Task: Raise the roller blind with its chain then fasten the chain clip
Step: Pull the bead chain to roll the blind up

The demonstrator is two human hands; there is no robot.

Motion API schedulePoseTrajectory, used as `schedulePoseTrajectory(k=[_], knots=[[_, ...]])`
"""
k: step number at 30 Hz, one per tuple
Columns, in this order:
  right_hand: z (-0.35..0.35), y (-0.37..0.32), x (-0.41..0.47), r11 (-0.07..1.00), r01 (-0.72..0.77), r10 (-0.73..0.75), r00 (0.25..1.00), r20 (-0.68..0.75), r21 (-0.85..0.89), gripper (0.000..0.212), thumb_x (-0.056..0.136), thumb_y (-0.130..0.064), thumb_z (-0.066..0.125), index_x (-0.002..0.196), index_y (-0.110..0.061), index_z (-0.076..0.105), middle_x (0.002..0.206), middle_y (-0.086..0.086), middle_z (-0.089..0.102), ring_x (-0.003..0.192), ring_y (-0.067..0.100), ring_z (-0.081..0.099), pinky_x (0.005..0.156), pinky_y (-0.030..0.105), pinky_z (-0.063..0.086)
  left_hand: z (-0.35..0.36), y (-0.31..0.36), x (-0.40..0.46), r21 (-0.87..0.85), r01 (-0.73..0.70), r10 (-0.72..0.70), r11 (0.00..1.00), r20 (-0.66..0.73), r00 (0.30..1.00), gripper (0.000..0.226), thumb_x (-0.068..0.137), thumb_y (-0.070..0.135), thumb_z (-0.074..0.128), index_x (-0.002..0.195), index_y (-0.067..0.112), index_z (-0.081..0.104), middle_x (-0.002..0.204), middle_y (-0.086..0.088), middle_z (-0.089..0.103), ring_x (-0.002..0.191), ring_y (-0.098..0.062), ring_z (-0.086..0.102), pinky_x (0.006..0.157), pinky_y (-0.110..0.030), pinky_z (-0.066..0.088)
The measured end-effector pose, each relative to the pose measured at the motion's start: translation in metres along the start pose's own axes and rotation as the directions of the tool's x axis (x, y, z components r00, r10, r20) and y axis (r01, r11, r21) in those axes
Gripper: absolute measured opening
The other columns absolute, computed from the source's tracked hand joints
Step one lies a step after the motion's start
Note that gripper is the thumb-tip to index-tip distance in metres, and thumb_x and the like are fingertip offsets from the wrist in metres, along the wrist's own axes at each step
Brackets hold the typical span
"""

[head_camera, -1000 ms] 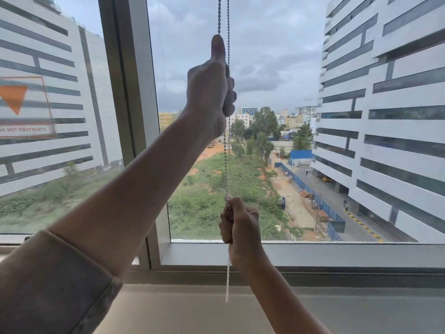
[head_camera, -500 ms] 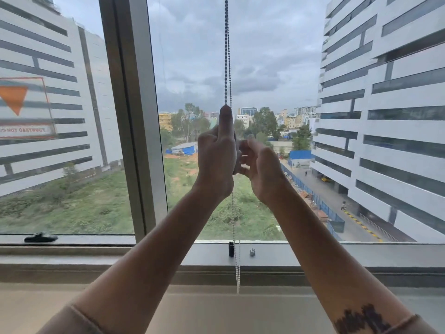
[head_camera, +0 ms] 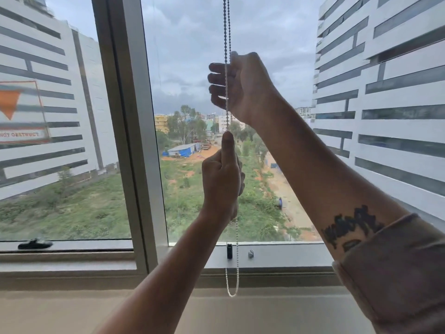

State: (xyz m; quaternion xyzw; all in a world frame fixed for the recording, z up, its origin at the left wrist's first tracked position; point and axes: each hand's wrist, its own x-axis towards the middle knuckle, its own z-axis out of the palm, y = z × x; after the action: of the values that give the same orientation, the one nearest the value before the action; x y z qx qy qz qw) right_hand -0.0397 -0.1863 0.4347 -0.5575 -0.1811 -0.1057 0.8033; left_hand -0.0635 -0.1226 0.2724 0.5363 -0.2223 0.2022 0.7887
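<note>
You're mid-haul: right hand [head_camera: 243, 88] curled loosely round the chain [head_camera: 226, 32], left hand [head_camera: 222, 182] fisted tight on it below; next, pull down, then clip [head_camera: 229, 251].

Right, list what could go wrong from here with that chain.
1. Both the left hand and the right hand grip the bead chain close together; pulling the wrong strand could lower the blind instead.
2. The chain's loop hangs free below the sill, apart from the black clip, so it may swing and stay unfastened.
3. A hard tug might jam or snap the chain.
</note>
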Motion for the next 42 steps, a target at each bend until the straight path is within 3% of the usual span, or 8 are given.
schedulePoseTrajectory(k=[5,13,20,25,31,35,37,42], knots=[[0.012,-0.008,0.001,0.992,0.053,-0.063,0.994,0.085,0.116,0.042,0.112,-0.028,0.034,0.091,-0.005,0.063,0.061,0.000,0.040,0.048,0.015,0.020,0.048,0.026,0.016,-0.002,-0.002,0.003,-0.018,0.014,-0.013,1.000,0.003,1.000,0.064,0.116,0.041,0.048,0.055,0.028,0.031,0.043,0.010,0.024,0.027,-0.005,0.020,0.039,-0.014,0.017],[0.012,0.004,-0.004,0.944,0.194,-0.214,0.976,0.046,0.267,0.042,0.115,-0.023,0.047,0.074,-0.015,0.056,0.046,-0.010,0.024,0.037,0.009,0.016,0.035,0.018,0.019,-0.002,-0.007,0.002,-0.011,-0.004,0.004,1.000,0.020,1.000,0.063,0.115,0.042,0.049,0.056,0.030,0.032,0.043,0.010,0.025,0.028,-0.006,0.022,0.038,-0.014,0.018],[0.000,0.007,-0.007,0.960,0.179,-0.201,0.976,0.085,0.217,0.041,0.116,-0.026,0.045,0.079,-0.012,0.056,0.048,-0.007,0.024,0.040,0.012,0.017,0.042,0.025,0.019,-0.008,-0.002,0.006,0.069,0.040,-0.046,0.997,0.094,0.995,0.060,0.114,0.048,0.048,0.059,0.027,0.037,0.053,0.000,0.028,0.036,-0.012,0.023,0.041,-0.028,0.016],[-0.029,0.032,-0.024,0.981,0.165,-0.177,0.977,0.118,0.104,0.038,0.117,-0.021,0.042,0.084,-0.009,0.056,0.055,-0.003,0.027,0.046,0.014,0.022,0.048,0.028,0.023,-0.014,-0.011,0.002,0.071,0.108,-0.121,0.992,0.208,0.971,0.058,0.117,0.044,0.041,0.063,0.025,0.041,0.051,0.009,0.028,0.039,-0.010,0.022,0.042,-0.019,0.024],[-0.073,0.076,-0.062,0.961,0.177,-0.170,0.984,0.049,-0.215,0.036,0.114,-0.021,0.050,0.081,-0.014,0.065,0.064,-0.005,0.055,0.059,0.012,0.049,0.062,0.030,0.039,-0.025,-0.044,-0.019,0.206,0.131,-0.183,0.970,0.260,0.948,0.046,0.118,0.037,0.041,0.087,0.009,0.060,0.051,0.007,0.041,0.043,-0.013,0.043,0.049,-0.029,0.040],[-0.096,0.110,-0.087,0.873,0.188,-0.197,0.980,0.027,-0.449,0.032,0.111,-0.022,0.057,0.081,-0.018,0.069,0.072,-0.009,0.061,0.066,0.010,0.051,0.066,0.027,0.042,-0.034,-0.067,-0.036,0.321,0.116,-0.210,0.940,0.278,0.937,0.041,0.118,0.032,0.043,0.098,0.010,0.071,0.061,-0.006,0.064,0.054,-0.018,0.067,0.061,-0.032,0.059],[-0.109,0.131,-0.097,0.846,0.177,-0.181,0.983,0.040,-0.503,0.028,0.110,-0.021,0.059,0.085,-0.015,0.071,0.071,-0.002,0.060,0.063,0.016,0.047,0.061,0.028,0.041,-0.039,-0.081,-0.044,0.388,0.101,-0.218,0.916,0.270,0.938,0.037,0.118,0.028,0.044,0.101,0.009,0.072,0.069,-0.014,0.072,0.065,-0.023,0.074,0.073,-0.043,0.065],[-0.144,0.184,-0.108,0.770,0.186,-0.181,0.981,0.070,-0.610,0.026,0.105,-0.018,0.067,0.082,-0.010,0.077,0.070,-0.008,0.068,0.058,-0.005,0.056,0.058,0.011,0.045,-0.058,-0.116,-0.058,0.505,0.171,-0.281,0.846,0.150,0.948,0.028,0.114,0.022,0.055,0.103,0.004,0.073,0.084,-0.023,0.078,0.082,-0.034,0.080,0.091,-0.057,0.066]])
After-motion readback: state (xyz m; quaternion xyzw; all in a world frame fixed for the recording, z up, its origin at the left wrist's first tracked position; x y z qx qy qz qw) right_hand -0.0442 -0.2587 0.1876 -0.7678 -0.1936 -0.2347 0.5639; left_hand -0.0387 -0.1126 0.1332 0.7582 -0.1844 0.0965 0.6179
